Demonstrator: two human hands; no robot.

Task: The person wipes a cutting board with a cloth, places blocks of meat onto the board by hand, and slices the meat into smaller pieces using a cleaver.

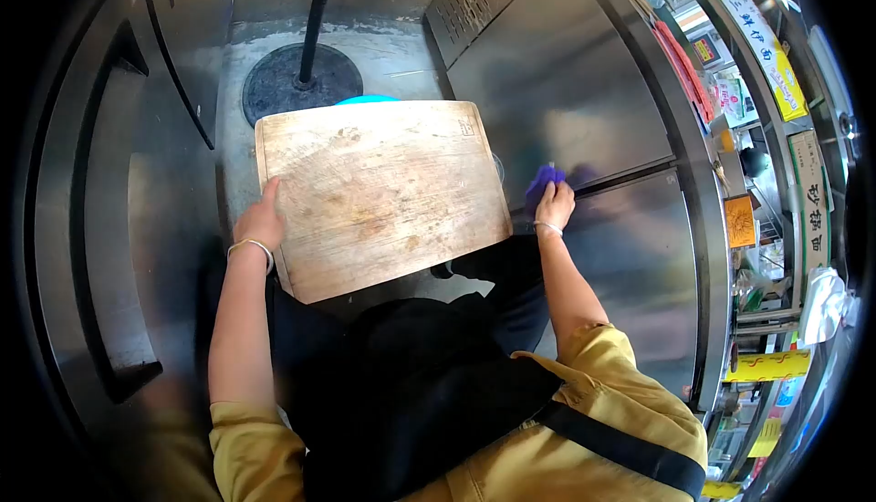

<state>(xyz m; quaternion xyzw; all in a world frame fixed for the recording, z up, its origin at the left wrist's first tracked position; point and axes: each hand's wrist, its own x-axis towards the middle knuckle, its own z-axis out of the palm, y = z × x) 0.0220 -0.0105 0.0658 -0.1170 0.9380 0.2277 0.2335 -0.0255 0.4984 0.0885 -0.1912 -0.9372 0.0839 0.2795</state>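
A worn wooden cutting board [383, 192] is held tilted in front of my lap. My left hand [259, 223] grips its left edge, with the index finger stretched along the border and the other fingers partly hidden. Off to the right of the board, my right hand [555, 207] is closed around a crumpled purple cloth [545, 176]. That cloth is close beside the steel cabinet door; I cannot tell whether it touches it. Behind the board's top edge a bit of something bright blue [368, 99] peeks out, mostly covered.
A round black base [274, 82] with an upright pole [321, 9] stands on the floor ahead. Steel cabinet doors [575, 73] rise on the right, and a steel unit with a long handle [87, 228] on the left. Shelves with packages and boxes [810, 201] line the far right.
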